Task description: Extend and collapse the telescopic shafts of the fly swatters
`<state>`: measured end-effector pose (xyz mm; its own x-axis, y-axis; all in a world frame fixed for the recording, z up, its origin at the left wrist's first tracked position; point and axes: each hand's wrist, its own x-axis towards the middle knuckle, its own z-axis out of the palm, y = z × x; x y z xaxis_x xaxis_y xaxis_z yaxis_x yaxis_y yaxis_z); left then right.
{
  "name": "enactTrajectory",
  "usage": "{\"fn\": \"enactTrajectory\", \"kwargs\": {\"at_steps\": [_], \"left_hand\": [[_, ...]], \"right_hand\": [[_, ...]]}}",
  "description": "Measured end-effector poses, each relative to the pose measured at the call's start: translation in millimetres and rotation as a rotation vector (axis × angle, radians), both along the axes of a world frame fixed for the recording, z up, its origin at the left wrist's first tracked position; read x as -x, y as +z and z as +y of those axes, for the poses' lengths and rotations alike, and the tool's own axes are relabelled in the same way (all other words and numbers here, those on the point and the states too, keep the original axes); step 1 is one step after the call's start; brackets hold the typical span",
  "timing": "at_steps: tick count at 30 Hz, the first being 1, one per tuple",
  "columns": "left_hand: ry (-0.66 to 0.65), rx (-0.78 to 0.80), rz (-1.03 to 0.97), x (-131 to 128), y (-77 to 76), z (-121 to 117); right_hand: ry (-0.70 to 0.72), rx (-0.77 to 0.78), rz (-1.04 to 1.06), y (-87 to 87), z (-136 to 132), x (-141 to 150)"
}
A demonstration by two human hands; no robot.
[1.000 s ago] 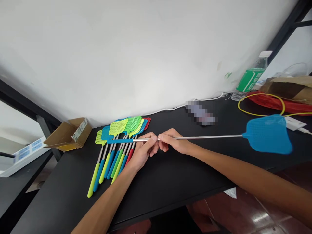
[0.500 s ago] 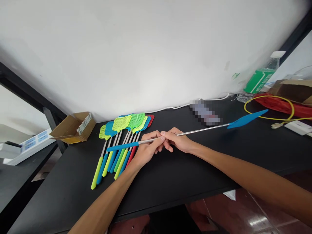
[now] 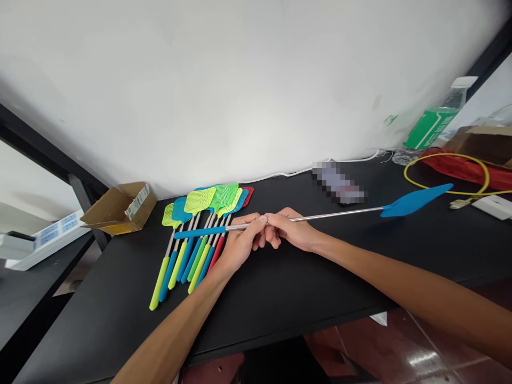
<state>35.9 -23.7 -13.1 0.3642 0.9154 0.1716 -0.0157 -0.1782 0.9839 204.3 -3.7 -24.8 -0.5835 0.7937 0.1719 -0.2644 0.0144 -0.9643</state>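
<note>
A blue fly swatter [image 3: 416, 202] with a metal rod lies crosswise in both hands above the table, its head to the right and its blue handle to the left. My left hand [image 3: 245, 234] is closed around the rod just past the handle, thumb on top. Right beside it, my right hand [image 3: 288, 228] also grips the rod, and the two thumbs nearly meet. Beyond my left hand, several fly swatters [image 3: 200, 200] in yellow-green, blue, green and red lie fanned and overlapping, heads toward the wall.
An open cardboard box [image 3: 120, 210] stands at the back left, near a white power strip [image 3: 56, 237]. At the right are a bottle with a green label [image 3: 434, 125], a yellow cable [image 3: 486, 173] and a red bag [image 3: 452, 165]. A blurred-out item [image 3: 340, 184] lies near the wall.
The rod between my hands is drawn out longer: the blue head has shifted right and the handle end slightly left and up. The swatters on the table have not moved.
</note>
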Motion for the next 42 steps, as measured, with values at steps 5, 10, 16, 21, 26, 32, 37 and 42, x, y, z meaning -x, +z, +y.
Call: {"fn": "enactTrajectory", "kwargs": {"at_steps": [5, 10, 16, 21, 26, 32, 37, 42], "left_hand": [[0.039, 0.049, -0.059, -2, -5.3, 4], [0.068, 0.092, -0.104, -4, -5.7, 5], [0.106, 0.149, -0.156, -5, -6.7, 4], [0.110, 0.218, -0.217, -6, -8.4, 4], [0.086, 0.161, -0.157, -3, -7.6, 3], [-0.062, 0.100, -0.118, 1, -4.0, 1], [-0.146, 0.053, -0.101, 2, -0.5, -1], [-0.170, -0.042, 0.037, 2, 6.4, -5]], "right_hand": [[-0.006, -0.048, -0.020, 1.9, 1, 0], [-0.020, -0.092, -0.090, 4.3, -1, 1], [-0.053, -0.250, -0.226, 10.4, -4, -5], [-0.160, -0.782, -0.511, 22.9, -5, -13], [-0.185, -0.716, -0.461, 19.3, -4, -15], [-0.086, -0.257, -0.192, 10.7, -2, -12], [-0.002, -0.179, -0.142, 10.1, -4, -8], [0.065, -0.156, -0.235, 16.5, -9, -7]]}}
